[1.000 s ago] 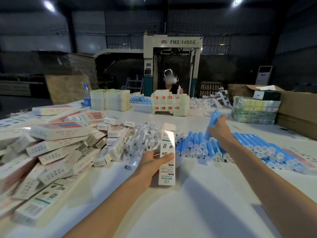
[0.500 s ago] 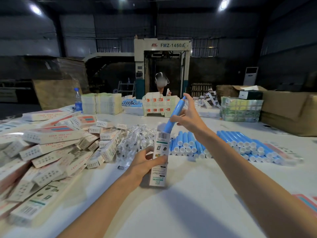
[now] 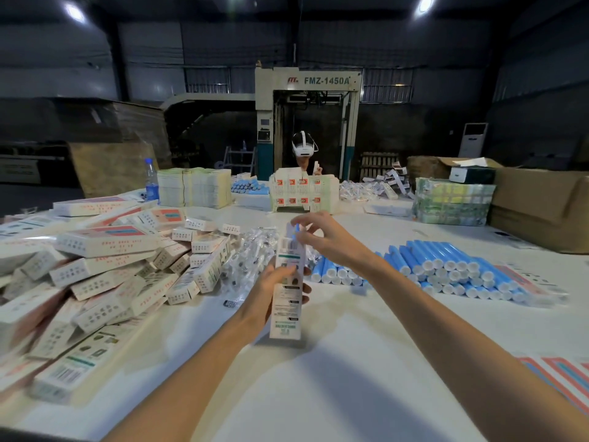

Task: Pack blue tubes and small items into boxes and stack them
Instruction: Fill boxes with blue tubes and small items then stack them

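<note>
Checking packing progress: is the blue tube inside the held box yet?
Mostly in: only the blue tube tip shows above the upright box, by the right hand; left hand grips the box.

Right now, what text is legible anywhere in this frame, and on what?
"FMZ-1450A": on the beige machine's header panel at the back.
Red logo beside it: unreadable.
Print on the upright white carton, piled white cartons, clear bottle's blue label: too blurred.

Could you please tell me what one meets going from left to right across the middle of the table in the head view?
Box pile → clear bags → held box → blue tubes → cardboard carton.
</note>
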The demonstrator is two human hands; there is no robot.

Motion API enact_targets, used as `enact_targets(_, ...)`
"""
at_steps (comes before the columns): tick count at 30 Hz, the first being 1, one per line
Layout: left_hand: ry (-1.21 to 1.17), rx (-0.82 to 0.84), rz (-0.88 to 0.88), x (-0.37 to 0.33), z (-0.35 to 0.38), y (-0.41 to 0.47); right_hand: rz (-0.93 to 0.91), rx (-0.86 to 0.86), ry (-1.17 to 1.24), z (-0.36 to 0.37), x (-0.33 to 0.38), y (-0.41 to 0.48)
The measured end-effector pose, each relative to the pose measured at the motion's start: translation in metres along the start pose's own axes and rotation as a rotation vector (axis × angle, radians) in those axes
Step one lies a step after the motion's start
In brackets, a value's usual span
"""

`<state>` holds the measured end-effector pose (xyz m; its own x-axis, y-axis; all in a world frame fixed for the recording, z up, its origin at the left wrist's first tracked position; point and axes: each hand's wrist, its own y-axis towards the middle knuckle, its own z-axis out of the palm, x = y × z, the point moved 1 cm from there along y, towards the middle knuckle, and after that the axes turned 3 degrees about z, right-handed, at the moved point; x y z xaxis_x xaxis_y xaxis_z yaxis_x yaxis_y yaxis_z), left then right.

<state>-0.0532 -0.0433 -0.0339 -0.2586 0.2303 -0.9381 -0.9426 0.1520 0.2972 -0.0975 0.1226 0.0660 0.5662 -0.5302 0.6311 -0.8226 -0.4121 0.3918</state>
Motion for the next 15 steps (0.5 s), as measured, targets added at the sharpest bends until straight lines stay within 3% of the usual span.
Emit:
enact_targets(3, -0.067, -0.155, 0.074, -0.006, -0.011, 0.005, -0.002, -0.183, 0.123, 0.014, -0.013, -0.002)
enact_targets(6, -0.094, -0.332, 0.145, -0.012, -0.025, 0.011, 0.157, -0.326, 0.145, 0.03, -0.037, 0.001)
enact_targets(10, -0.059, -0.503, 0.188, -0.015, -0.045, 0.017, 0.26, -0.113, -0.106, 0.069, -0.07, 0.003)
enact_targets(15, -0.074, -0.59, 0.199, -0.01, -0.054, 0.02, 0.043, 0.033, -0.378, 0.104, -0.085, 0.004)
